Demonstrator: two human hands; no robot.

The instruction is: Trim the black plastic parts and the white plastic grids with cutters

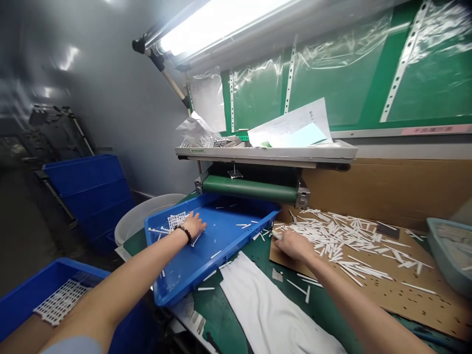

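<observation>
My left hand [193, 225] reaches into a shallow blue tray [236, 243] and closes on a white plastic grid piece [177, 220] lying in the tray's far left part. A dark bead bracelet sits on that wrist. My right hand [293, 244] rests knuckles up on a brown cardboard sheet [405, 295], pinching a small white piece [276, 235] at its fingertips, at the edge of a pile of white plastic sticks [346, 238]. A few loose sticks lie in the tray and on the green bench.
A green conveyor roller [250, 189] under a metal shelf [265, 152] with papers faces the tray. A white bucket [143, 216] and blue crates [92, 191] stand left. A blue bin [22, 305] holds another white grid. White cloth [265, 305] lies in front; a grey tray [450, 250] right.
</observation>
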